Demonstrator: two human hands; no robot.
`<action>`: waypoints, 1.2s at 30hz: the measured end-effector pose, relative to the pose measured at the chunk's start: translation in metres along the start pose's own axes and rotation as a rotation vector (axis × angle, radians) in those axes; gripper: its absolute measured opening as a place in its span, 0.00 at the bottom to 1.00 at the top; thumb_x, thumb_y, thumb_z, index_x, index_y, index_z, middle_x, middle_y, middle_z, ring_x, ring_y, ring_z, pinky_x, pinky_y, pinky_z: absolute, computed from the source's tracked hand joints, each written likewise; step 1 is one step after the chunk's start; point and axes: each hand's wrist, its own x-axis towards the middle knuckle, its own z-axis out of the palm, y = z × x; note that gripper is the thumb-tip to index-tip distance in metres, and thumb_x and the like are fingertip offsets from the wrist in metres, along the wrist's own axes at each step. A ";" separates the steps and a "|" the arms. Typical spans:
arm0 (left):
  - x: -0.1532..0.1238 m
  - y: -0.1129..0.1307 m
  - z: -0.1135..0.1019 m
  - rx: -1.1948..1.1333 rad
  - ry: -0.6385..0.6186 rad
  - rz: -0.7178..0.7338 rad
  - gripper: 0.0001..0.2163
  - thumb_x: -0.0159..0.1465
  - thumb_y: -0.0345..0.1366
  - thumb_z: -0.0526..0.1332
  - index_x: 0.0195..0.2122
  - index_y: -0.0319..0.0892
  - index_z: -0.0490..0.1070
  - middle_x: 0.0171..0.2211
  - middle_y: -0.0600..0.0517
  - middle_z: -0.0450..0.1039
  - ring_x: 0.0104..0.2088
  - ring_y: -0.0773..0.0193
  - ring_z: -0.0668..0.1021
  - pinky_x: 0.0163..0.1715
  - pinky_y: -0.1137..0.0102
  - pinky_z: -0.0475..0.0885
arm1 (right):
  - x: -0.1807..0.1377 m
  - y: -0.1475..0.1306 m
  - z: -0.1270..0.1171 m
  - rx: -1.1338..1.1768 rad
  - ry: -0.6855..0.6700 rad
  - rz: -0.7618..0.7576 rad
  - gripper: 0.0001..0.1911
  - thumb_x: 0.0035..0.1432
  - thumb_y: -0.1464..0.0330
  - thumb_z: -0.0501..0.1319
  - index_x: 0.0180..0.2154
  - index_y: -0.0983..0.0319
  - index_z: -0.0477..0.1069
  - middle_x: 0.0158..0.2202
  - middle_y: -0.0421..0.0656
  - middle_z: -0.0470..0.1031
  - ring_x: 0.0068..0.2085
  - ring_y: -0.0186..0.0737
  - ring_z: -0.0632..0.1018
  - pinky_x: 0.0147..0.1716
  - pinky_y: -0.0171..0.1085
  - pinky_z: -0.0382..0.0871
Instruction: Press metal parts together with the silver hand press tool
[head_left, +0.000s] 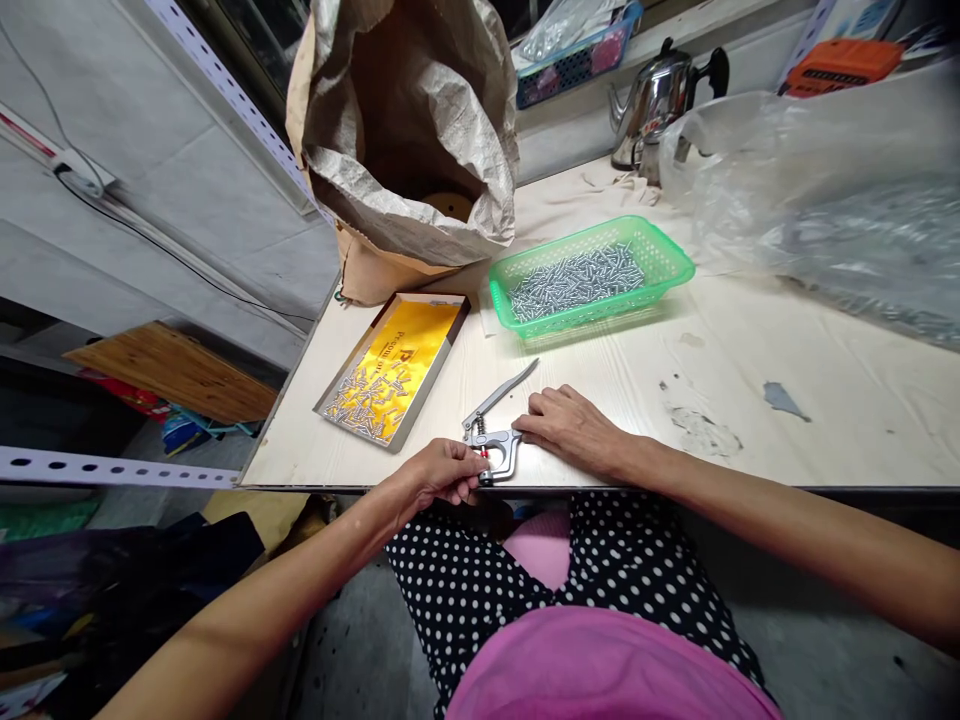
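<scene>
A pair of grey metal snap pliers (pixel 512 455) with a coil spring lies at the table's front edge, its jaw side toward me. One handle slants up and away to the right. My left hand (pixel 448 470) pinches with thumb and fingers at the jaw, by a small red part; anything between the fingertips is too small to make out. Over the pliers' other handle, my right hand (pixel 564 428) rests with curled fingers, closed around it and hiding most of it. Left of the pliers is a shallow box (pixel 431 378) with a yellow bottom, holding many small silver metal pieces.
Behind the pliers stands a green plastic basket (pixel 517 328) of small silver metal pieces. A large paper sack (pixel 367 265) gapes open at the back left. Clear plastic bags (pixel 840 220) lie right, near a metal kettle (pixel 652 110). A blue basket (pixel 577 65) sits at the back.
</scene>
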 end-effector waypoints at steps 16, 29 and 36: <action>-0.006 0.001 0.007 -0.099 0.027 0.015 0.19 0.51 0.45 0.74 0.28 0.38 0.66 0.18 0.58 0.71 0.14 0.75 0.71 0.14 0.80 0.67 | 0.055 0.023 -0.011 -0.187 -0.060 0.084 0.15 0.68 0.75 0.50 0.50 0.62 0.71 0.44 0.49 0.73 0.44 0.47 0.66 0.36 0.42 0.51; -0.006 0.002 0.010 -0.096 0.046 -0.010 0.15 0.55 0.41 0.71 0.28 0.38 0.67 0.18 0.57 0.71 0.15 0.73 0.72 0.16 0.78 0.70 | 0.048 0.038 -0.019 -0.180 -0.136 0.033 0.11 0.67 0.70 0.55 0.36 0.63 0.75 0.36 0.48 0.75 0.43 0.47 0.66 0.37 0.43 0.49; -0.004 0.003 0.010 -0.068 0.033 -0.016 0.15 0.55 0.41 0.71 0.29 0.38 0.67 0.17 0.56 0.71 0.15 0.72 0.72 0.15 0.78 0.70 | 0.032 0.042 -0.028 -0.034 -0.206 0.043 0.13 0.67 0.63 0.56 0.38 0.63 0.75 0.39 0.47 0.74 0.42 0.46 0.67 0.35 0.41 0.51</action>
